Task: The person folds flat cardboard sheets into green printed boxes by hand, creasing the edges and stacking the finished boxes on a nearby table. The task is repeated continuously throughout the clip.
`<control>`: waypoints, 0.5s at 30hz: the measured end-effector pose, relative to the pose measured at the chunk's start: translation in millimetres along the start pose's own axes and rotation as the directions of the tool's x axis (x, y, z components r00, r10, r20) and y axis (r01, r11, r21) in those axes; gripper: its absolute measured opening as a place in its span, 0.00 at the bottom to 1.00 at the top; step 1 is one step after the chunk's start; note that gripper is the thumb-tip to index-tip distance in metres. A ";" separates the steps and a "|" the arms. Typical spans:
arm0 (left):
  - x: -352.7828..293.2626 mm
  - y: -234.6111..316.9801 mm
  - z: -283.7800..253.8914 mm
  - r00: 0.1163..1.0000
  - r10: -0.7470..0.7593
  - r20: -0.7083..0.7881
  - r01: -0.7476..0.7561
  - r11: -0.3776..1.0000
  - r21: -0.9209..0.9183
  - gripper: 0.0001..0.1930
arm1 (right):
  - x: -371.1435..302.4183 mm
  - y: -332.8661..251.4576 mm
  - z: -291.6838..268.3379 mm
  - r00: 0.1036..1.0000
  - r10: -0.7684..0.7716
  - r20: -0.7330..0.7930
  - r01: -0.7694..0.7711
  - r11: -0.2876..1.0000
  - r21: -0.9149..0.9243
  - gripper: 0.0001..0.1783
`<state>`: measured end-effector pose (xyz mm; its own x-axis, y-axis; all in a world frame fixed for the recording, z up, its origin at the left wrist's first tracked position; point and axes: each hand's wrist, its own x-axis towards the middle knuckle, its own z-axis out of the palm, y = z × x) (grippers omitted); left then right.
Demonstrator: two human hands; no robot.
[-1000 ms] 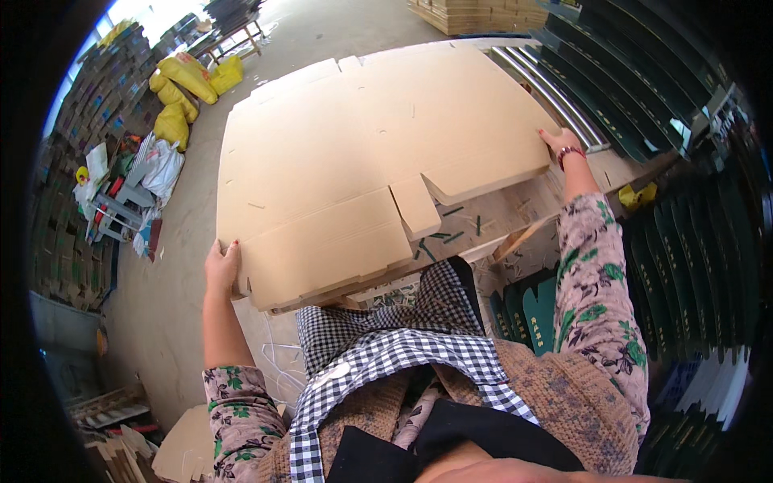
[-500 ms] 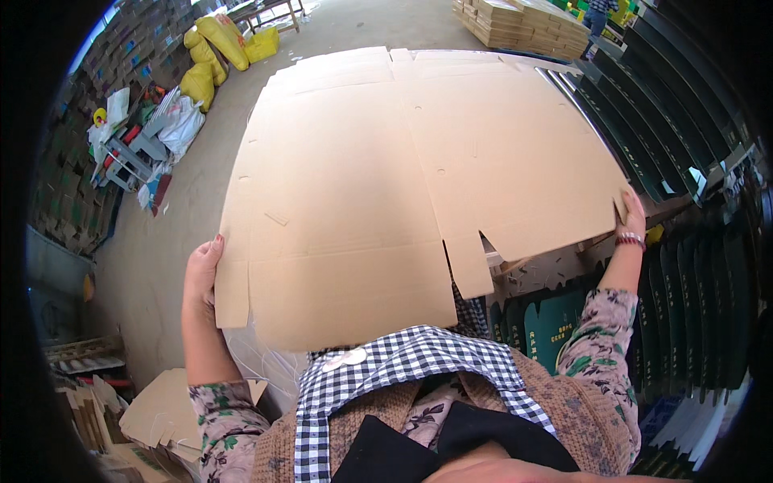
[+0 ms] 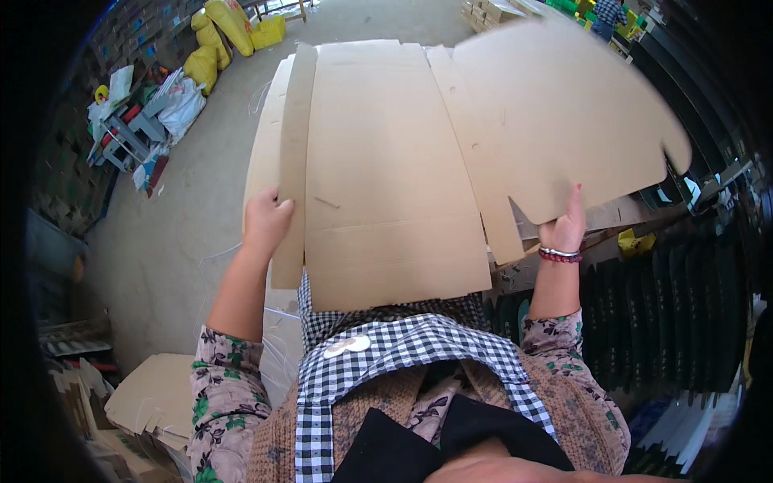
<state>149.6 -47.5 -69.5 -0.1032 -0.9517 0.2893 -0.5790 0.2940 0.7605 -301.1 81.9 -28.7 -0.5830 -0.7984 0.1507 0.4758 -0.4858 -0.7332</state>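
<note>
A large flat cardboard box blank (image 3: 386, 161), creased and slotted, stretches out in front of my body. My left hand (image 3: 267, 225) is closed on its narrow left flap, which is tipped up along a crease. Beneath that flap, the pale edge of another cardboard sheet (image 3: 263, 137) sticks out on the left. My right hand (image 3: 564, 229) holds the near edge of the broad right panel (image 3: 572, 113); a digit lies on top and the remaining fingers are hidden by the board. That panel is raised and its outer edge is blurred.
Dark green panels (image 3: 668, 314) stand in rows on the right. Loose cardboard pieces (image 3: 153, 394) lie at lower left. Along the left wall are a grey stool (image 3: 141, 137), a white sack (image 3: 183, 109) and yellow sacks (image 3: 201, 68). A person (image 3: 608, 16) stands far right.
Both hands have moved inward along the board. The blank has shifted right, its left flap has tipped up and its right panel has lifted, showing a sheet's edge on the left.
</note>
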 end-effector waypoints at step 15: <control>9.1 31.9 -7.7 0.770 0.240 0.591 -0.346 0.936 0.071 0.31 | 42.5 31.1 -50.3 0.924 0.264 0.278 0.105 0.523 -0.846 0.30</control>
<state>136.5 -46.1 -38.1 -0.6964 -0.7151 0.0612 -0.5638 0.5978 0.5699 -344.3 50.7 -78.4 -0.2298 -0.9645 0.1299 -0.3697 -0.0369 -0.9284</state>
